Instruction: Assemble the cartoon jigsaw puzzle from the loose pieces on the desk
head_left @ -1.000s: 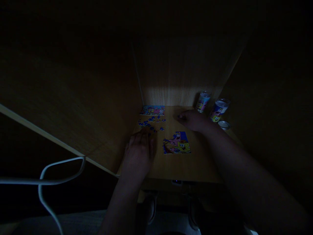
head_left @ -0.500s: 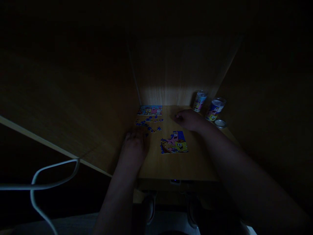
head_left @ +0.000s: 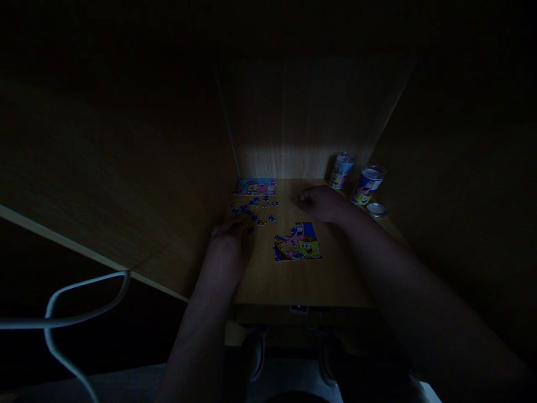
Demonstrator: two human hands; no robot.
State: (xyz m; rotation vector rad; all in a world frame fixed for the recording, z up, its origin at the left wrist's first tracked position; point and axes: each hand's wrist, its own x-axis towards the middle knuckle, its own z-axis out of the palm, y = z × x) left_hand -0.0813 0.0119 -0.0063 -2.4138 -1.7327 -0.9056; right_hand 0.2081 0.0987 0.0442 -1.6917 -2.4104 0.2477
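Note:
My left hand (head_left: 227, 242) rests at the left edge of the board, beside several loose jigsaw pieces (head_left: 250, 208), mostly blue. Its fingers are bent and lost in shadow, so I cannot tell whether they grip a piece. On the right, my right hand (head_left: 319, 202) is closed, fingertips and thumb together, above the wood; anything inside is hidden. Between and nearer me lies a partly joined jigsaw puzzle (head_left: 298, 244) with a yellow and a pink cartoon figure. Behind the loose pieces lies a picture strip (head_left: 255, 187) with cartoon figures.
Two printed cans with clear tops, a light blue one (head_left: 341, 171) and a dark blue one (head_left: 367, 186), stand at the back right. A round lid (head_left: 376, 210) lies by them. Wooden panels (head_left: 277, 123) enclose the board. A white cable (head_left: 79, 320) loops at lower left.
The view has shifted slightly. My left hand's fingers have turned a little toward the loose pieces. My right hand and the joined puzzle look the same.

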